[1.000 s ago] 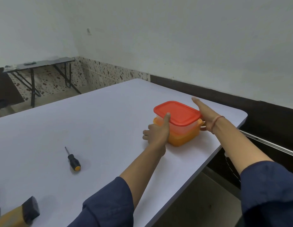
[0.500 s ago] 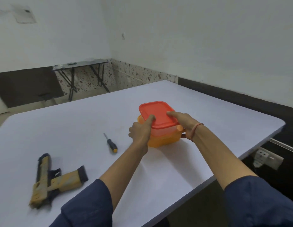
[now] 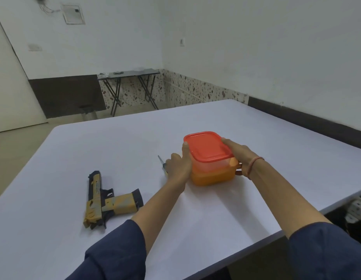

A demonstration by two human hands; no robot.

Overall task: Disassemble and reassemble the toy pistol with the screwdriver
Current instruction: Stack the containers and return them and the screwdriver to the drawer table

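Observation:
A yellow and black toy pistol (image 3: 106, 201) lies flat on the white table (image 3: 115, 142), to the left of my left forearm. The screwdriver (image 3: 160, 160) lies beyond it; only its shaft shows, the handle being hidden behind my left hand (image 3: 178, 168). Both hands hold an orange plastic container with a red lid (image 3: 205, 147) that stands on the table. My left hand grips its left side with the thumb up against the lid's edge. From the other side my right hand (image 3: 237, 156) grips it, with fingers over the lid's rim.
The table's right edge runs close to the container, with a white power socket (image 3: 356, 211) below it. A dark folding table (image 3: 129, 73) stands by the far wall, and a dark skirting runs along the right wall.
Both hands have brought the container from the table's right corner toward the middle, close to the screwdriver. My view has turned left, so the pistol now shows in full.

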